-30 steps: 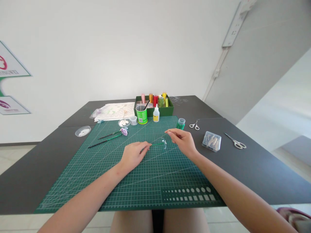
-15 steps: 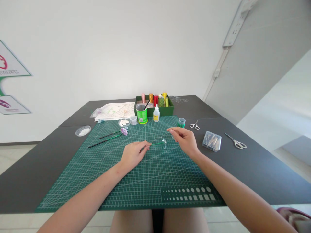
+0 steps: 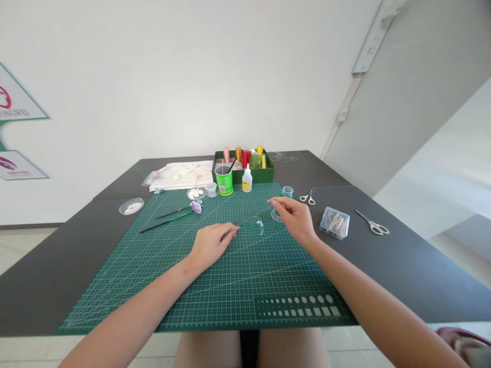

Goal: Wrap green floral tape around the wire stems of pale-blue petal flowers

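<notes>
We had the left hand (image 3: 210, 245) resting on the cutting mat (image 3: 230, 286), thumb and forefinger closed on the near end of a thin green stick (image 3: 248, 227). The stick ran out to the right of that pinch, low over the mat. It ended in a little clear loop (image 3: 260, 225), which sat between the two hands, just short of the right hand (image 3: 295, 217).

The right one had thumb and forefinger pinched together, with the other fingers loosely curled. Whatever was in there was too fine for us to make out, maybe thread. A small clear lid (image 3: 276, 215) lay right under those fingertips, and a green jar (image 3: 287, 192) stood just beyond them.

Our take on doing this bit well was:
- Plant the left wrist so the stick can't roll.
- Grip nearer the loop than the far end.
- Keep the right pinch light and level with the loop so nothing bends.
</notes>
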`<state>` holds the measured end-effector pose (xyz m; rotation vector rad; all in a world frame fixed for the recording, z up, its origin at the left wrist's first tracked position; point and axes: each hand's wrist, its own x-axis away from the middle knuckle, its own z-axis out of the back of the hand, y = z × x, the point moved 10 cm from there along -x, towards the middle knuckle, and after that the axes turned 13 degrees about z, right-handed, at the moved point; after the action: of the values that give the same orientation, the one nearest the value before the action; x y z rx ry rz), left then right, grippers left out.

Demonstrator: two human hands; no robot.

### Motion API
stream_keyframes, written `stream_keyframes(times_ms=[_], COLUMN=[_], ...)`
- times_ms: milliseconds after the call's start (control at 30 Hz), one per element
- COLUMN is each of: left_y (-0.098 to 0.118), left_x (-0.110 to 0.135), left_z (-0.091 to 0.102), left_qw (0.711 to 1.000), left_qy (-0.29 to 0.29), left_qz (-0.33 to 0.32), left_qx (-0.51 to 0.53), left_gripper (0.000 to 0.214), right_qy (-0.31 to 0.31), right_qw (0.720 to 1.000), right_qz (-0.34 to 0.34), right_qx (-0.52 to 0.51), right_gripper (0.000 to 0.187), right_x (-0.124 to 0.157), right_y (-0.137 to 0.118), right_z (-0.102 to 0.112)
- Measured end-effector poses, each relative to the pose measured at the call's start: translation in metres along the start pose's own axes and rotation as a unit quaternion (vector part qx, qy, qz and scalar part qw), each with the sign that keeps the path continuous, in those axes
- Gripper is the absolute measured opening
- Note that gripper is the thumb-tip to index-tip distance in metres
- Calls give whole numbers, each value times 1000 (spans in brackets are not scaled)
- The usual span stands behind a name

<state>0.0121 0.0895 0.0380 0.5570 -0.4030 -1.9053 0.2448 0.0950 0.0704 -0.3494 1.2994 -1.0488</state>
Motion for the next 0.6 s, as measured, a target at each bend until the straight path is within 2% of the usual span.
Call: stream_keyframes(times_ms=[267,433,600], left_y=[5,13,20], left_x=[0,6,9], left_z=[-12,-20,-23], left_qw=[986,974,960], left_qy=[-101,-153,-181], left_qz=[7,-9,-14], left_qx=[133,167,212], left_gripper=[20,19,19], right_qy=[-7,-56,-98], right_qw=[1000,998,995], right_qz=[-10,-1,-4], right_qx=[-9,-31,-36], right_gripper=[43,43,38], right_x=[-2,0,5], right_y=[8,5,5], right_z=[-2,-14,-26])
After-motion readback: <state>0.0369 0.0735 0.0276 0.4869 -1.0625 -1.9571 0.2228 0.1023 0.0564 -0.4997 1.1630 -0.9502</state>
